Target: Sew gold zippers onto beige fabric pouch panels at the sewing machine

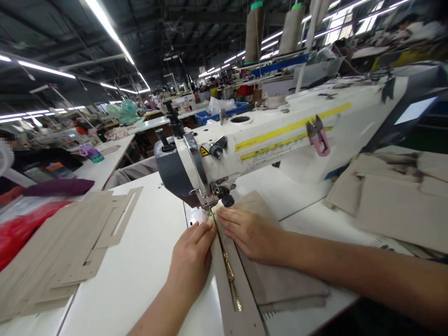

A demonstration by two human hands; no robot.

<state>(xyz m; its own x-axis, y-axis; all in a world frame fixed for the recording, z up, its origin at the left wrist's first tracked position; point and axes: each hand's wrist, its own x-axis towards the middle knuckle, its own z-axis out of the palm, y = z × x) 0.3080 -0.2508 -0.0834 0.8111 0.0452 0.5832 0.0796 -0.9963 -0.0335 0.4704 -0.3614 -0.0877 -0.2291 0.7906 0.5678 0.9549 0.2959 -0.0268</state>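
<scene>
A beige strip (248, 305) with a gold metal zipper (227, 266) set in its slot runs lengthwise from the table's front up to the presser foot of a white sewing machine (224, 154). My left hand (194, 249) rests at the strip's left edge just before the foot, fingers close together and lying forward, thumb hard to make out. On the right side, my right hand (250, 231) lies flat with fingers stretched toward the needle, touching the strip. Beneath my right hand and forearm spreads a beige fabric piece (276, 284). The zipper's sliders show midway along the slot.
Stacked beige slotted pieces (66, 242) lie on the left, beside red plastic (28, 228). A pile of beige fabric parts (399, 196) occupies the right. Pink-handled snips (319, 137) hang on the machine arm. Thread cones (291, 30) stand behind.
</scene>
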